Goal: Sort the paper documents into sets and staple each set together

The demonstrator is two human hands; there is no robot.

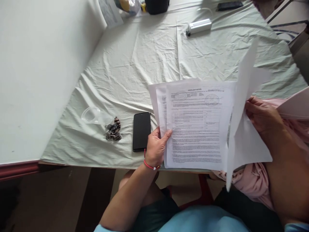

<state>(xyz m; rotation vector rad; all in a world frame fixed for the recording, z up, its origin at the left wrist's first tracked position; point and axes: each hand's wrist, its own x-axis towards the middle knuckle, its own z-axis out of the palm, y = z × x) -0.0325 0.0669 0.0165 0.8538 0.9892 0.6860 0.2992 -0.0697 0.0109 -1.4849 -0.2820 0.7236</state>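
Observation:
A stack of printed papers (196,129) is held up at the table's near edge, its top page carrying dense text and round stamps. My left hand (156,145), with a red string bracelet on the wrist, pinches the stack's left edge with the thumb on top. On the right, my right hand (262,112) is closed on several turned-back sheets (241,96), which stand tilted and curled away from the stack. Some of its fingers are hidden behind the paper. Just left of my left hand lies a black smartphone (141,131).
Keys with a beaded chain (114,129) and a clear plastic container (93,115) lie on the cloth-covered table (135,64). Farther back are a silver device (200,26), a dark flat object (229,5) and a black container (157,5). A white wall (43,71) borders the left side.

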